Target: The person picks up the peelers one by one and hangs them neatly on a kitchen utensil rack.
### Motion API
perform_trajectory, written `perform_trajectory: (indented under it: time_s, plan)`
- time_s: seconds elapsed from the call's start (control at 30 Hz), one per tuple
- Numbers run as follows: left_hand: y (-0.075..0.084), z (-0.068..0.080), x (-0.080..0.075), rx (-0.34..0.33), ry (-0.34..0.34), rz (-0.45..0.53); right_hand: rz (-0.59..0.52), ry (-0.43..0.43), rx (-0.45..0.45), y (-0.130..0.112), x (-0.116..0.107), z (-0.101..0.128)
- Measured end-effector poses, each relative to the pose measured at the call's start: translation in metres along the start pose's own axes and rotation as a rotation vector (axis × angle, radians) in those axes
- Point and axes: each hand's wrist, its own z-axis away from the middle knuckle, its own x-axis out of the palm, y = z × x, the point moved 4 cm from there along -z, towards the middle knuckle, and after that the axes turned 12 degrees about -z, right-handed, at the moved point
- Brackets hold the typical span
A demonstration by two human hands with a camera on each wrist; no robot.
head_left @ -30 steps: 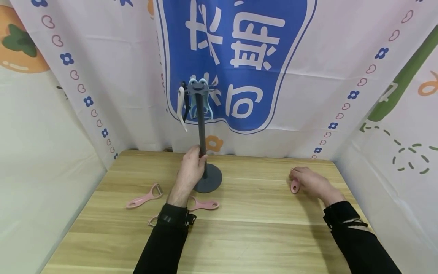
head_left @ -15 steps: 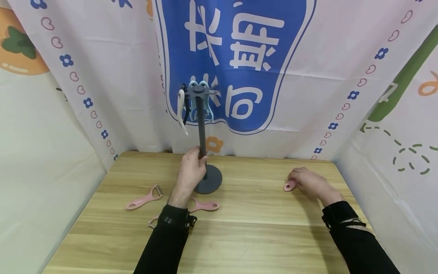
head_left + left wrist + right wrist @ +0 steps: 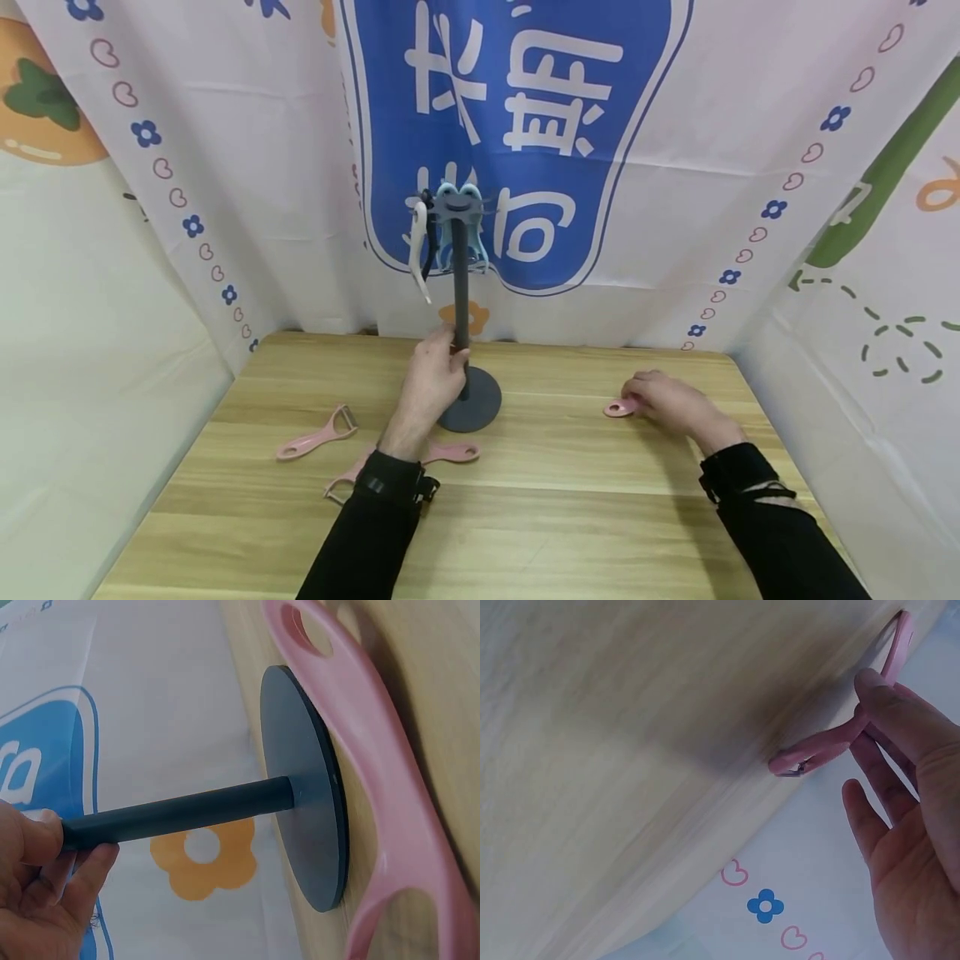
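My left hand (image 3: pixel 433 373) grips the pole of a dark grey stand (image 3: pixel 461 287) with a round base, at the back of the table. In the left wrist view, thumb and fingers wrap the pole (image 3: pixel 187 810) well above the base. From hooks at the stand's top hang light blue, white and black utensils (image 3: pixel 418 250). Over at the right, my right hand (image 3: pixel 673 404) pinches a pink peeler (image 3: pixel 619 407) between thumb and fingers. The right wrist view shows this peeler (image 3: pixel 825 746) close over the wood, its middle partly covered by the fingers.
On the wooden table (image 3: pixel 570 517) lie more pink peelers: one at the left (image 3: pixel 307 442), one partly under the left forearm (image 3: pixel 347 482), and another peeler (image 3: pixel 453 452) in front of the stand's base. A printed cloth (image 3: pixel 675 250) hangs behind the table.
The stand has shifted slightly right and toward me with my left hand. In my right hand the pink peeler has turned, its handle end swinging left, while the hand slid slightly left.
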Motion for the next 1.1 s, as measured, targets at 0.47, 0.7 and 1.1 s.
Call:
perform_trajectory:
  time_s: [0.47, 0.7, 1.1]
  plan:
    - [0.003, 0.000, 0.006, 0.092, -0.055, -0.019, -0.059, 0.008, 0.003, -0.023, 0.003, -0.013]
    - [0.000, -0.003, 0.007, 0.125, -0.081, -0.027, -0.071, 0.079, -0.026, -0.044, -0.005, -0.021]
    - [-0.002, -0.005, 0.008, 0.162, -0.089, -0.043, -0.172, 0.195, -0.035, -0.077, -0.017, -0.034]
